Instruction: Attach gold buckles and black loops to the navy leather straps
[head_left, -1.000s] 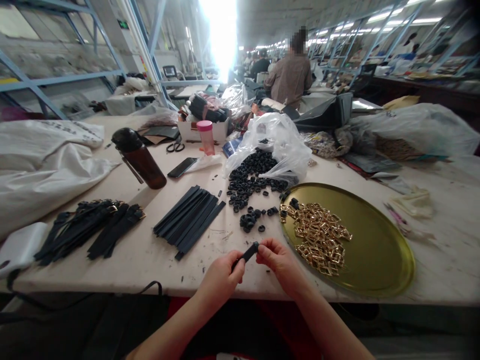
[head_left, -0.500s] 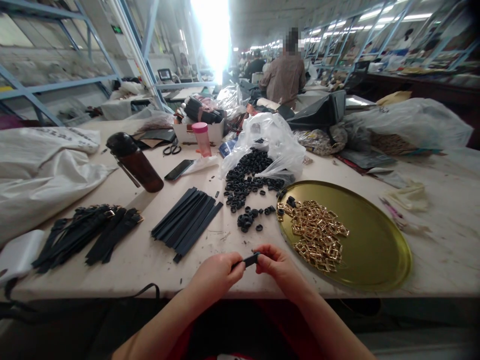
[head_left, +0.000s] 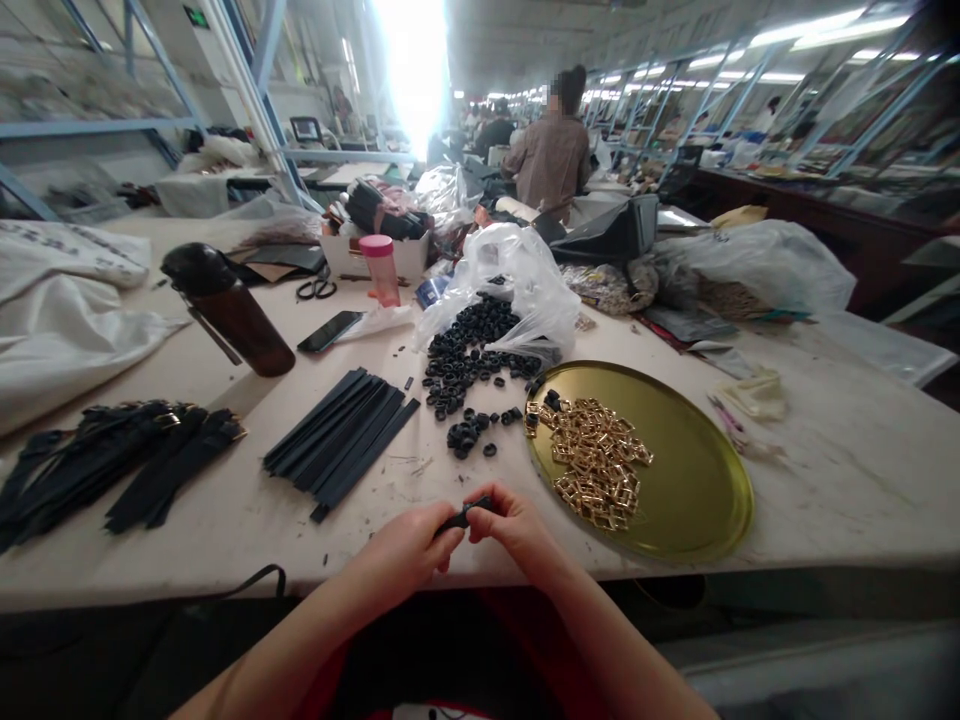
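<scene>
Between my two hands is a short dark strap [head_left: 454, 521], held just above the table's front edge. My left hand [head_left: 420, 538] pinches one end of it. Thumb and fingers of my right hand [head_left: 504, 520] close round the other end, and part of the strap is hidden by the fingers. Beyond my hands lie small black loops [head_left: 469, 432], spilling from a clear plastic bag [head_left: 517, 270]. To their right, gold-coloured buckles [head_left: 600, 450] are heaped on a round gold tray [head_left: 697, 490]. A stack of flat black strips [head_left: 341, 435] lies to the left.
Bundled black straps with buckles [head_left: 127, 455] lie far left, before a brown bottle [head_left: 240, 320]. A phone [head_left: 330, 331], black scissors [head_left: 316, 287] and a pink-lidded cup [head_left: 381, 270] stand behind the strips. Pink-handled snips [head_left: 727, 415] lie right of the tray. A person [head_left: 551, 155] is beyond the table.
The view has swung right, so the table things sit further left. Both hands keep hold of the strap; the right fingers now curl over its end, and the strap is tilted more.
</scene>
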